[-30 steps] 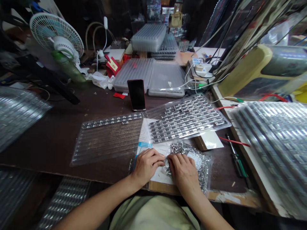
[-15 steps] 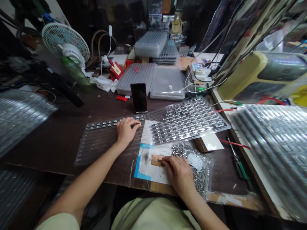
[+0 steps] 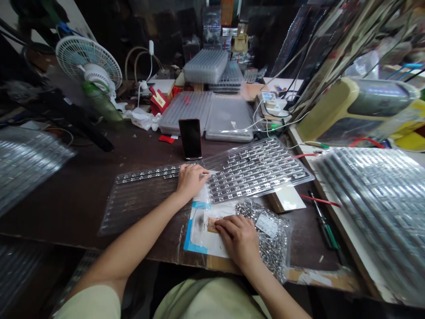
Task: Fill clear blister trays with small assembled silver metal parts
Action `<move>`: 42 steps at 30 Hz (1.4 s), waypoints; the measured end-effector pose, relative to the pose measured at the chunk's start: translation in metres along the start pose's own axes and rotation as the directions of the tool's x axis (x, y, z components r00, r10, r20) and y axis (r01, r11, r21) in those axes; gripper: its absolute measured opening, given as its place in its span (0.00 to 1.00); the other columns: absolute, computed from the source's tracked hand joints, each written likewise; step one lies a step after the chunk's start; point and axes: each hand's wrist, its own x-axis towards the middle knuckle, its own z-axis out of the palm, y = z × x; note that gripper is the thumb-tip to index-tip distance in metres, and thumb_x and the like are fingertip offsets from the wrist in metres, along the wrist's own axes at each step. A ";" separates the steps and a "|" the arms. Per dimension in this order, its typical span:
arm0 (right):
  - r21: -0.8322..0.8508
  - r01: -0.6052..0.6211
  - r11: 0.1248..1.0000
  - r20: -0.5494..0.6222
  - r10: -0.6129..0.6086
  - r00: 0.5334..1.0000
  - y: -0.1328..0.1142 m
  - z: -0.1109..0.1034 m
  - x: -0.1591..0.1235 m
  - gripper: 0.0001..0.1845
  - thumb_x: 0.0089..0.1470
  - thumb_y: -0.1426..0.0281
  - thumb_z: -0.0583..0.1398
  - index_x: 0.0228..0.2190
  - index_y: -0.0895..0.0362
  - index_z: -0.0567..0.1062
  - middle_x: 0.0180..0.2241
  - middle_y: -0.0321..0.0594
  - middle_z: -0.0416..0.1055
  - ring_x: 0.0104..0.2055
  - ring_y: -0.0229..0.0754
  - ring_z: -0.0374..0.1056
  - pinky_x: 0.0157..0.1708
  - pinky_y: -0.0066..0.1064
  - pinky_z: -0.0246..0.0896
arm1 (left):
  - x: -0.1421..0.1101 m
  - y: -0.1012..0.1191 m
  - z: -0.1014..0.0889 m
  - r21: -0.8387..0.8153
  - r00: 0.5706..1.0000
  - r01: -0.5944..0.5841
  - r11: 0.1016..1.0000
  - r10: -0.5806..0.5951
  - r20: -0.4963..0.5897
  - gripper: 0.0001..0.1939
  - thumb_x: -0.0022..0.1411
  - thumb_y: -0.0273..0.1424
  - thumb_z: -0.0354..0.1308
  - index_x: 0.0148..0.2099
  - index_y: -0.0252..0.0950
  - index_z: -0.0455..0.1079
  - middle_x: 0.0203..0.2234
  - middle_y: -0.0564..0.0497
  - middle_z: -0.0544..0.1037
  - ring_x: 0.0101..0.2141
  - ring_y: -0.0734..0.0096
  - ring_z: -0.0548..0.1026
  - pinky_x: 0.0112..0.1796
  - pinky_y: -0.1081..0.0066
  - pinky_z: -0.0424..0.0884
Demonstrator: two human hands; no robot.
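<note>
My left hand (image 3: 192,181) reaches over the gap between two clear plastic trays. Its thumb and fingertips are drawn together at the left end of the tray filled with rows of small metal parts (image 3: 255,170); anything between them is too small to make out. Below its wrist lies the other tray (image 3: 133,204), with metal parts only in its top rows. My right hand (image 3: 241,237) has its fingers closed at a small tan block (image 3: 211,224) on a white sheet with blue tape (image 3: 195,247). What those fingertips hold is hidden. Beside that hand rests a clear bag of small metal pieces (image 3: 275,248).
A phone (image 3: 190,138) stands upright behind the trays. To the right are a green-handled screwdriver (image 3: 328,232), a white box (image 3: 290,199) and stacked clear trays (image 3: 378,208). Farther back stand a fan (image 3: 89,62), more trays (image 3: 229,115) and cables.
My left hand has moved right from the sparse tray to the end of the fuller one, and more parts show in the sparse tray's second row. My right hand stays by the tan block.
</note>
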 end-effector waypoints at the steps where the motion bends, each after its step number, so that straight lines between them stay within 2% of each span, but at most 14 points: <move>1: -0.007 0.006 1.000 -0.001 -0.006 1.000 -0.001 0.000 0.000 0.09 0.59 0.67 0.56 0.34 0.49 0.78 0.31 0.36 0.74 0.34 0.38 0.64 0.35 0.32 0.48 | 0.005 0.005 0.004 -0.002 1.000 0.000 1.000 0.000 0.017 0.06 0.58 0.35 0.59 0.33 0.40 0.76 0.33 0.50 0.80 0.39 0.62 0.73 0.47 0.58 0.57; 4: -0.017 0.007 1.000 0.002 -0.007 1.000 -0.002 0.001 0.000 0.09 0.59 0.67 0.57 0.34 0.48 0.78 0.31 0.35 0.73 0.34 0.38 0.64 0.35 0.32 0.49 | 0.010 0.010 0.004 -0.029 1.000 0.017 0.999 -0.017 0.026 0.05 0.57 0.32 0.59 0.31 0.38 0.75 0.31 0.49 0.80 0.36 0.62 0.74 0.46 0.57 0.60; 6: -0.023 0.007 1.000 0.001 -0.007 1.000 -0.001 -0.002 0.000 0.08 0.58 0.67 0.57 0.35 0.48 0.78 0.32 0.35 0.73 0.34 0.38 0.64 0.35 0.32 0.50 | 0.003 0.007 -0.003 -0.142 0.998 0.068 0.988 -0.067 0.013 0.05 0.58 0.31 0.58 0.33 0.37 0.74 0.30 0.48 0.80 0.35 0.63 0.75 0.44 0.60 0.64; 8: -0.044 -0.001 0.999 -0.024 0.000 1.000 0.003 -0.011 0.000 0.09 0.59 0.67 0.56 0.38 0.49 0.77 0.34 0.37 0.73 0.36 0.38 0.64 0.36 0.32 0.51 | -0.014 0.003 -0.013 -0.346 0.990 0.141 0.928 -0.137 0.038 0.07 0.59 0.31 0.56 0.38 0.36 0.73 0.32 0.49 0.79 0.33 0.66 0.76 0.38 0.65 0.69; 10: -0.096 -0.032 0.995 -0.067 0.025 0.997 0.010 -0.023 -0.002 0.11 0.60 0.69 0.55 0.40 0.51 0.76 0.36 0.39 0.74 0.38 0.39 0.64 0.37 0.33 0.51 | -0.038 0.002 -0.022 -0.544 0.975 0.221 0.810 -0.179 0.130 0.11 0.61 0.32 0.53 0.45 0.36 0.71 0.34 0.49 0.78 0.30 0.70 0.76 0.32 0.71 0.71; 12: -0.174 -0.056 0.983 -0.076 0.043 0.996 0.017 -0.036 -0.003 0.11 0.60 0.69 0.55 0.40 0.51 0.76 0.36 0.38 0.74 0.38 0.41 0.64 0.37 0.35 0.50 | -0.064 0.005 -0.026 -0.641 0.956 0.289 0.711 -0.176 0.235 0.14 0.63 0.33 0.50 0.48 0.36 0.70 0.34 0.49 0.77 0.27 0.74 0.76 0.27 0.74 0.71; 14: -0.238 -0.002 0.971 -0.005 0.001 1.000 0.021 -0.043 -0.005 0.09 0.58 0.67 0.57 0.39 0.51 0.76 0.38 0.37 0.74 0.39 0.42 0.63 0.38 0.35 0.50 | -0.087 0.011 -0.025 -0.668 0.947 0.310 0.676 -0.155 0.283 0.13 0.63 0.33 0.50 0.46 0.36 0.71 0.33 0.49 0.77 0.25 0.75 0.74 0.26 0.76 0.71; 18: -0.373 0.086 0.924 0.105 -0.050 0.993 0.022 -0.038 -0.010 0.15 0.54 0.64 0.61 0.44 0.54 0.73 0.45 0.42 0.71 0.45 0.47 0.61 0.40 0.37 0.51 | -0.115 0.026 -0.013 -0.609 0.957 0.275 0.744 -0.153 0.245 0.09 0.58 0.29 0.56 0.41 0.36 0.74 0.32 0.49 0.77 0.28 0.74 0.74 0.27 0.76 0.71; 20: -0.414 0.074 0.907 0.112 -0.030 0.993 0.022 -0.031 -0.011 0.14 0.55 0.66 0.60 0.44 0.55 0.73 0.42 0.42 0.72 0.41 0.46 0.61 0.37 0.36 0.51 | -0.118 0.033 -0.007 -0.573 0.965 0.253 0.780 -0.161 0.206 0.08 0.57 0.26 0.57 0.40 0.36 0.74 0.32 0.49 0.77 0.29 0.73 0.74 0.29 0.76 0.71; 22: -0.403 0.057 0.913 0.107 -0.014 0.994 0.022 -0.026 -0.013 0.09 0.57 0.69 0.58 0.41 0.55 0.74 0.36 0.41 0.72 0.37 0.43 0.61 0.34 0.34 0.51 | -0.118 0.039 -0.003 -0.558 0.977 0.204 0.805 -0.132 0.167 0.07 0.57 0.25 0.57 0.39 0.36 0.75 0.32 0.49 0.77 0.30 0.73 0.74 0.29 0.76 0.71; 24: -0.367 0.034 0.930 0.091 0.000 0.996 0.023 -0.023 -0.014 0.06 0.58 0.70 0.57 0.35 0.55 0.74 0.31 0.39 0.71 0.34 0.42 0.61 0.33 0.33 0.51 | -0.116 0.042 -0.001 -0.542 0.987 0.147 0.828 -0.085 0.138 0.07 0.57 0.26 0.58 0.38 0.37 0.75 0.32 0.49 0.77 0.29 0.73 0.74 0.29 0.76 0.71; 27: -0.321 0.000 0.947 0.054 0.018 0.998 0.024 -0.024 -0.014 0.08 0.59 0.70 0.55 0.31 0.55 0.74 0.29 0.38 0.70 0.32 0.41 0.60 0.33 0.32 0.52 | -0.115 0.045 0.001 -0.515 0.989 0.110 0.850 -0.043 0.140 0.07 0.57 0.27 0.59 0.39 0.38 0.76 0.32 0.50 0.76 0.29 0.73 0.74 0.29 0.75 0.71; 34: -0.112 -0.056 0.992 -0.096 0.045 0.994 0.027 -0.030 -0.011 0.10 0.60 0.68 0.54 0.33 0.54 0.75 0.32 0.39 0.71 0.35 0.39 0.64 0.35 0.30 0.58 | -0.121 0.048 0.007 -0.436 0.995 0.018 0.900 0.029 0.100 0.08 0.58 0.30 0.60 0.41 0.41 0.77 0.32 0.50 0.76 0.34 0.69 0.74 0.37 0.71 0.71; 42: 0.105 -0.063 0.992 -0.094 0.073 0.993 0.024 -0.035 -0.009 0.07 0.57 0.74 0.54 0.33 0.55 0.73 0.32 0.40 0.70 0.36 0.40 0.65 0.36 0.31 0.62 | -0.120 0.054 0.006 -0.345 0.994 -0.005 0.939 0.043 0.103 0.07 0.59 0.29 0.60 0.40 0.41 0.77 0.30 0.50 0.75 0.33 0.70 0.74 0.36 0.71 0.71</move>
